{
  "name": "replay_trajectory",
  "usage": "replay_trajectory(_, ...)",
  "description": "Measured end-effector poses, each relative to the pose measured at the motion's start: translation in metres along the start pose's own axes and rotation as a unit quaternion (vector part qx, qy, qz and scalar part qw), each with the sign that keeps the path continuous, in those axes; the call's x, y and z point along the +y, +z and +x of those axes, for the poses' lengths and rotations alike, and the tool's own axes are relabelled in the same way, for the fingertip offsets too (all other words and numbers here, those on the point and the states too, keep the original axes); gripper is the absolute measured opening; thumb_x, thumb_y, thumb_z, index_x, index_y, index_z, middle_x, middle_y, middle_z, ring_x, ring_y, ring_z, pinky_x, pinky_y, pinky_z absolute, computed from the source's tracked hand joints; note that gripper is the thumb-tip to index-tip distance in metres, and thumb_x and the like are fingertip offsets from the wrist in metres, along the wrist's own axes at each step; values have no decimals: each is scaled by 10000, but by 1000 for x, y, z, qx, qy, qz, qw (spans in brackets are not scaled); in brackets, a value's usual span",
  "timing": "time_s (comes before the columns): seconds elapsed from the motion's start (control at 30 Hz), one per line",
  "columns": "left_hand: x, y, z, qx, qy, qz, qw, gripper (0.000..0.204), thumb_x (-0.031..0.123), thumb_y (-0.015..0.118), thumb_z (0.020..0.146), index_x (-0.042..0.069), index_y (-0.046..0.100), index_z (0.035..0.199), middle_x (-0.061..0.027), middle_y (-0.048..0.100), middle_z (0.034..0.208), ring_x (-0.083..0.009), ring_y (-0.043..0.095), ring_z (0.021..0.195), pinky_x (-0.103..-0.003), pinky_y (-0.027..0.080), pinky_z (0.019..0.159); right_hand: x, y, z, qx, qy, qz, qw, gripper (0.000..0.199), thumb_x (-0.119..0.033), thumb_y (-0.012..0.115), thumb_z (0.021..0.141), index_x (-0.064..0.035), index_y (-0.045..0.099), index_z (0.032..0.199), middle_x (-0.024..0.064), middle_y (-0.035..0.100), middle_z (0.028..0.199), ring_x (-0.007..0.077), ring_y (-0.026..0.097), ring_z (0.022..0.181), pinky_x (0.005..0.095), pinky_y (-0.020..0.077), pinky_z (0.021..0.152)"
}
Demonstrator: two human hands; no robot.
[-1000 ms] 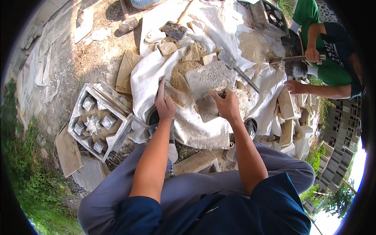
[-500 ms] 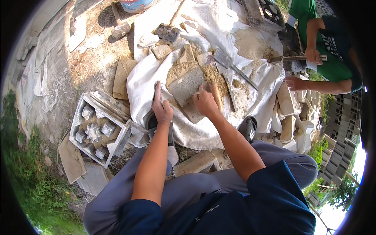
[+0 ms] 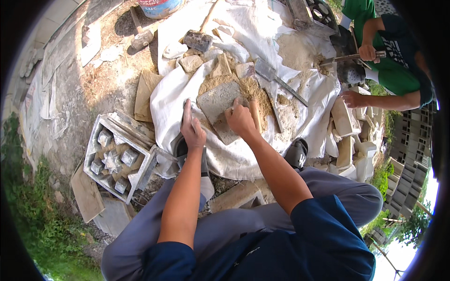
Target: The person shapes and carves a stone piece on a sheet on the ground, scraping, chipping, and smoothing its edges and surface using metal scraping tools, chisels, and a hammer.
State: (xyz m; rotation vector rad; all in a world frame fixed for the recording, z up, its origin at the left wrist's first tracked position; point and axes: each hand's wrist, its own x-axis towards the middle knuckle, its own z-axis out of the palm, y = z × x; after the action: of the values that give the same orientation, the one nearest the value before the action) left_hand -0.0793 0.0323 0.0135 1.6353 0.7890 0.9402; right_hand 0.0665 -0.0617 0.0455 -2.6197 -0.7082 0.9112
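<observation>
A grey, rough-faced square slab (image 3: 217,102) lies tilted on sand over a white sheet (image 3: 172,100). My right hand (image 3: 242,122) is on the slab's right part, fingers curled down against its face; whatever they may hold is hidden. My left hand (image 3: 193,132) rests beside the slab's left edge on the sheet, fingers stretched out and holding nothing. A narrow tan stone piece (image 3: 255,114) borders the slab on the right. Beyond the slab are smaller stone blocks (image 3: 222,65) and a dark-headed mallet (image 3: 198,40).
At left sits a moulded frame with raised blocks (image 3: 111,160), and beyond it a hammer (image 3: 141,39). A long flat metal bar (image 3: 288,87) lies right of the slab. Another person's hand (image 3: 367,52) grips a wooden handle, near piled pale blocks (image 3: 346,122).
My right hand has shifted slightly left and nearer to me over the slab. My left hand stays nearly in place. The other person's hand with the handle has moved a little.
</observation>
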Motion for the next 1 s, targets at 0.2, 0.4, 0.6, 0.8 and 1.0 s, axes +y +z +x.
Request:
replay_trajectory(0.2, 0, -6, -1, 15, 5, 26, 1000, 590, 262, 379, 968, -127, 443, 1406, -309, 478, 1443, -393, 466, 1372, -419, 372, 1137, 34, -5, -18, -37, -28, -17, 999, 565, -300, 543, 932, 107, 515, 1323, 317, 687, 932, 449, 681, 922, 500, 546, 860)
replay_trajectory(0.4, 0, -6, -3, 21, -7, -2, 1000, 591, 284, 376, 970, -101, 456, 1410, -298, 489, 1438, -395, 458, 1376, -420, 375, 1133, 29, -20, -58, -50, -18, -15, 998, 555, -300, 553, 909, 73, 543, 1320, 320, 687, 947, 454, 680, 919, 512, 539, 856)
replay_trajectory(0.6, -18, -6, -5, 2, -1, 63, 998, 611, 338, 359, 994, -108, 464, 1399, -302, 490, 1434, -420, 484, 1343, -431, 381, 1122, -7, -13, -26, 15, -47, 37, 998, 517, -294, 529, 922, 70, 568, 1287, 321, 680, 983, 466, 666, 948, 519, 532, 874)
replay_trajectory(0.8, -19, 0, -4, 10, 12, 6, 1000, 618, 341, 372, 1011, -134, 443, 1400, -295, 488, 1441, -391, 477, 1361, -431, 380, 1130, -11, 2, 7, 5, -9, 18, 1000, 545, -331, 536, 940, 81, 548, 1298, 304, 684, 1008, 468, 665, 956, 522, 536, 873)
replay_trajectory(1.0, -19, 1, -6, 5, -6, 48, 999, 654, 411, 360, 1022, -112, 456, 1402, -290, 490, 1439, -400, 472, 1361, -430, 380, 1129, 21, 6, -27, -37, 2, -4, 999, 644, -325, 576, 933, 59, 430, 1430, 299, 684, 1027, 458, 669, 971, 509, 545, 869)
